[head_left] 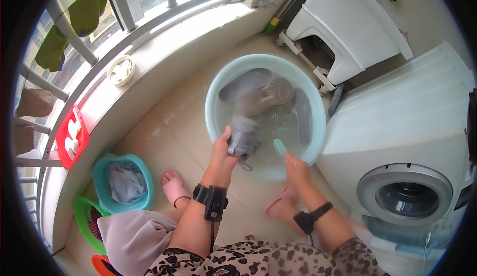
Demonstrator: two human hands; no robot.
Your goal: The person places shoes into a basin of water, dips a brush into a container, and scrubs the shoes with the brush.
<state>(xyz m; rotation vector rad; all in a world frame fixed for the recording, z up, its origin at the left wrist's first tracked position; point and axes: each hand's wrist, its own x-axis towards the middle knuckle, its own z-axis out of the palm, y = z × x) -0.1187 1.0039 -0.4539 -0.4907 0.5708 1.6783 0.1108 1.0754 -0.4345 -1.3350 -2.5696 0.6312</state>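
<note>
My left hand [224,149] grips a grey shoe [244,136] at the near left rim of a large light-blue basin [212,109]. The shoe's pull loop hangs toward me. In my right hand [297,170], over the near right rim, is a small mint-green brush [279,147]; its bristles are not visible. Inside the basin, cloudy water surrounds another shoe [278,93], which shows its brown patterned sole. One grey insole [246,84] lies by the far left wall and a second insole [301,117] along the right wall.
A washing machine [397,122] stands right, below a white sink [343,22]. To the left are a teal tub [145,174] with clothes and a green basket [82,226]. The ledge holds a white bowl [120,71]; a red tray [62,142] sits by the railing.
</note>
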